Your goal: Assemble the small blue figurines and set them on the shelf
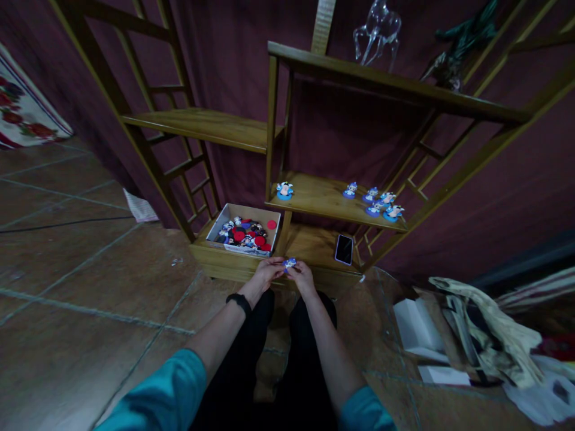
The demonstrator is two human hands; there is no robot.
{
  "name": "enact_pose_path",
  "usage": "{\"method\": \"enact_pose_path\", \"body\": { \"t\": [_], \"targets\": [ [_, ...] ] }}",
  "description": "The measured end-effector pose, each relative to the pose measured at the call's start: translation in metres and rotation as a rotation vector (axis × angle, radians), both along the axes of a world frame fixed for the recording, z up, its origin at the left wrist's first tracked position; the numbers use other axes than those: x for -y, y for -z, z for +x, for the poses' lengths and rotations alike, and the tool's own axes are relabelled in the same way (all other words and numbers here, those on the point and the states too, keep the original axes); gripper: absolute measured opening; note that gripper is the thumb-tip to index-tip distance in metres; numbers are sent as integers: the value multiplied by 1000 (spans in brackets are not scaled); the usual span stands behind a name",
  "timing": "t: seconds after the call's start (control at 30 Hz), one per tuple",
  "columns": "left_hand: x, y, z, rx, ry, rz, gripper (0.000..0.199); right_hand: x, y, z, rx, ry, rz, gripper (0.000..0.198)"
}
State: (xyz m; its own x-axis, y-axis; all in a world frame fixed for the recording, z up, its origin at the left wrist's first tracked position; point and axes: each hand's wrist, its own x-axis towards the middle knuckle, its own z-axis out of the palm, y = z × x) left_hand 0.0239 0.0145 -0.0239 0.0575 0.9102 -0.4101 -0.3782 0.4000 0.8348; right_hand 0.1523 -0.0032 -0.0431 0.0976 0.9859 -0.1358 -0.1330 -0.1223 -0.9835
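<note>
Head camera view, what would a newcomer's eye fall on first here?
Probably the open white cardboard box of jumbled red, black and white figurines, low in the brown wooden shelf unit. Then the clear, glassy horse figure on its upper shelf, and the small purple-and-white figurine between left hand and right hand, lower centre.

left sleeve (157, 389): plain teal, creased, ending near the elbow | right sleeve (366, 410): matching teal, its edge likewise near the elbow | left wrist: black wristband (240, 303), watch or bracelet unclear | left hand (268, 270), right hand (302, 276): bare | legs: black trousers (309, 347), details lost in shadow
</note>
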Motion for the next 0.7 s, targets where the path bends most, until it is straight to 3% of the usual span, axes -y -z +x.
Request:
{"method": "enact_pose_path", "body": {
  "t": [0.47, 0.7],
  "targets": [
    [5, 0, 7, -39, -121, 49, 28, -1, 3, -7, 102, 43, 22, 23],
    [6, -2, 3, 17, 12, 25, 25, 0, 4, -5, -59, 45, 27, 29]
  ]
}}
